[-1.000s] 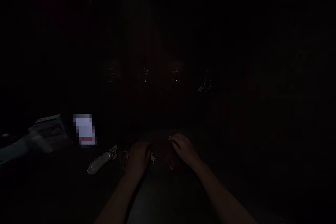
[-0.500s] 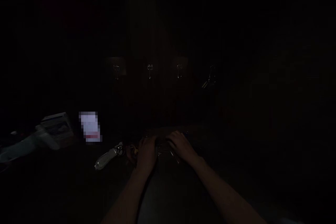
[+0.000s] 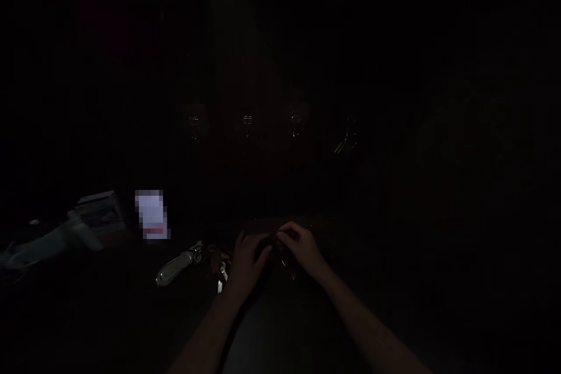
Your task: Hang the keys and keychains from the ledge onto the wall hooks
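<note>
Lying toward the left edge of the dark bench (image 3: 269, 336), whose outline is mostly lost in shadow: one pale elongated article (image 3: 37, 248), kind not determinable, its right end overlapping the front of the next item.
Item: box (image 3: 100, 219), pale upper edge, printed face, markings illegible.
Item: lit panel (image 3: 152, 214), upright oblong, bluish white with a reddish band near its lower end, blurred into squares; just right of the box.
Item: silvery tool (image 3: 176, 267), long rounded body, set aslant, its lower end toward the bench's near left corner.
Item: wire hook, first (image 3: 193, 127), above and behind the bench, on a dark upright backing.
Item: brown and yellow cluster (image 3: 214, 258), just beside the silvery tool, details dim; a bright metal piece (image 3: 221, 277) at its near side.
Item: left hand (image 3: 246, 260), bare, thumb spread from the fingers, just right of the cluster; whether it grips anything cannot be told.
Item: wire hook, second (image 3: 248, 124), level with the first.
Item: thin glinting piece (image 3: 288, 270), reddish, aslant between the hands, below the right fingers; contact unclear.
Item: wire hook, third (image 3: 295, 124), same row.
Item: right hand (image 3: 302, 245), bare, thumb and forefinger curled toward each other; whether anything is pinched cannot be told. The two hands are near each other; too dark to judge whether they meet.
Item: wire fixture, fourth (image 3: 350, 131), rightmost; two yellowish strips (image 3: 339, 146) slant at its lower left.
</note>
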`<act>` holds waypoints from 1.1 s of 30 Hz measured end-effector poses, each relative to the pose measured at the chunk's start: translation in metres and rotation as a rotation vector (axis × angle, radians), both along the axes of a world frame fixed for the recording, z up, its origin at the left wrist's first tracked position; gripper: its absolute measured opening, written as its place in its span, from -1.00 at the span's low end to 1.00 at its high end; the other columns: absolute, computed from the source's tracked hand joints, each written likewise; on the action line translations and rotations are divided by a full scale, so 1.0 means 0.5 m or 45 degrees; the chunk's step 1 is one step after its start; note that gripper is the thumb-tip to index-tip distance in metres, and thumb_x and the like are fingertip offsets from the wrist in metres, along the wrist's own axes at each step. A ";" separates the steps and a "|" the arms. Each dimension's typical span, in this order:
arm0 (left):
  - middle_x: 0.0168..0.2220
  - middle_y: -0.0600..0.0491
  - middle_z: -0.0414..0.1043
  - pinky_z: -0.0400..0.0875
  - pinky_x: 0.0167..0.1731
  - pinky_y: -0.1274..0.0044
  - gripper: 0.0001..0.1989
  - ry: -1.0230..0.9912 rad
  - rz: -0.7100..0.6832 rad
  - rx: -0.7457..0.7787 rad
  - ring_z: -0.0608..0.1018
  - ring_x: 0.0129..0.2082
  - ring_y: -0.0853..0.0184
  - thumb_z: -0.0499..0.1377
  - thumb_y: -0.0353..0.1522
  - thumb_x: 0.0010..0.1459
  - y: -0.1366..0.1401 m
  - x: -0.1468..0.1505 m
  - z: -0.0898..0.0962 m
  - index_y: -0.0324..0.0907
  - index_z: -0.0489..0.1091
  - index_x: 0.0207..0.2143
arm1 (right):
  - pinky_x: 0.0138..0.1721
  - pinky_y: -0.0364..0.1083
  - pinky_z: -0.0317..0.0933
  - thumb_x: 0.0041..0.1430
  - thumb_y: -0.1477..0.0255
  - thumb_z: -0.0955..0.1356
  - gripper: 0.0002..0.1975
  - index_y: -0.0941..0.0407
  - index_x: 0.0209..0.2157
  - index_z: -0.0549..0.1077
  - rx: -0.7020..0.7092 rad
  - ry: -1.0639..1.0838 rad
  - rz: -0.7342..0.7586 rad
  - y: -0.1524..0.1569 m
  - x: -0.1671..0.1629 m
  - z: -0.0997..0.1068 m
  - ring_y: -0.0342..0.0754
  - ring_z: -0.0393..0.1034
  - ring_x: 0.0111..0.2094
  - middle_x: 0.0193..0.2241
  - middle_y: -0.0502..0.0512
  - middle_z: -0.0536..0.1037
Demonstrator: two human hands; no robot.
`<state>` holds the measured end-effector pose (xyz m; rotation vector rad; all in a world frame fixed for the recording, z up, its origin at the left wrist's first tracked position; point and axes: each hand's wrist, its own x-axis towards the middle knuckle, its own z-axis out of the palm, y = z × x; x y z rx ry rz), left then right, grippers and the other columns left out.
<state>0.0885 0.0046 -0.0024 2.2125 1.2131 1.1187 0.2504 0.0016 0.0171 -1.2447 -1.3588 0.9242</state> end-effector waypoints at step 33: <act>-0.21 0.06 0.54 0.36 -0.13 0.45 -0.70 -0.434 0.131 -0.445 0.52 -0.17 0.25 0.04 -0.25 0.08 -0.009 0.015 0.042 -0.15 0.45 -0.20 | -0.72 -0.24 0.09 -0.16 0.29 0.42 -0.75 0.13 -0.42 0.41 -0.355 0.666 0.154 -0.005 0.013 0.011 -0.20 0.24 -0.72 -0.71 -0.11 0.41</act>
